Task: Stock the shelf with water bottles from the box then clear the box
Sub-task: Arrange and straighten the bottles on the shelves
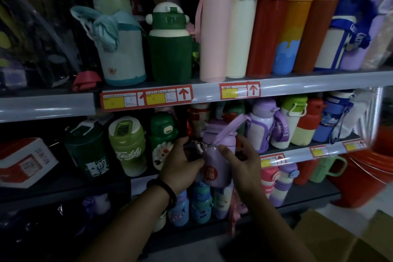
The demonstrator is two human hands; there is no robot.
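Both forearms reach forward, left hand (pixel 182 164) and right hand (pixel 244 162) close together, fingers (pixel 227 151) curled in a grip.

Matt lilac bottle (pixel 217 164), glossy plastic shelf edge (pixel 297 85), brown cardboard box (pixel 344 238).

two hands, the left hand (pixel 180 164) and the right hand (pixel 242 161); one purple bottle (pixel 217 168) between them; one dark bracelet (pixel 163 189); three shelves (pixel 319 80) of bottles; five tall slim flasks (pixel 212 27) side by side on the top one; six red-framed price labels (pixel 239 90), three on each of two edges; one cardboard box (pixel 340 238).
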